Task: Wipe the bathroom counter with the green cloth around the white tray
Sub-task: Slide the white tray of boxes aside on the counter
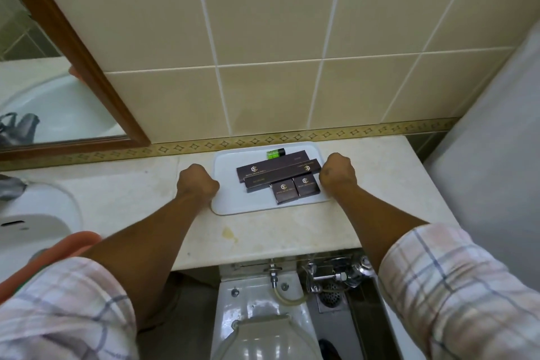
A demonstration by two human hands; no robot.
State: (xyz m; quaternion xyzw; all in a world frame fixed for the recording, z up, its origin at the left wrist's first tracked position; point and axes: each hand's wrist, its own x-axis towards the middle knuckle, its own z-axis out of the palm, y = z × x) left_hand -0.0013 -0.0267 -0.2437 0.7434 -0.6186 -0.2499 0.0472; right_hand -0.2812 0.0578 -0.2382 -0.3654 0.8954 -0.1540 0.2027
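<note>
The white tray sits on the cream stone tabletop, pushed back close to the patterned border strip at the foot of the tiled wall. On it lie several dark brown boxes with gold logos: two long ones laid at a slant, overlapping, and two small square ones just in front of them. A small green bottle with a dark cap lies on its side behind the long boxes, near the tray's far rim. The left hand is curled into a fist at the tray's left edge, and the right hand is curled the same way at the right edge; each grip is narrow and closed against the rim, so both hands appear to hold the tray by its sides, though the fingers are tucked under and cannot be seen. Both forearms are bare, with plaid sleeves pushed up above the elbows. A yellowish stain marks the tabletop in front of the tray. To the left a white sink is set into the tabletop, and above it a wood-framed mirror hangs on the wall. Below the tabletop's front edge stands a white toilet, with chrome plumbing fittings beside it. No green cloth is visible.
</note>
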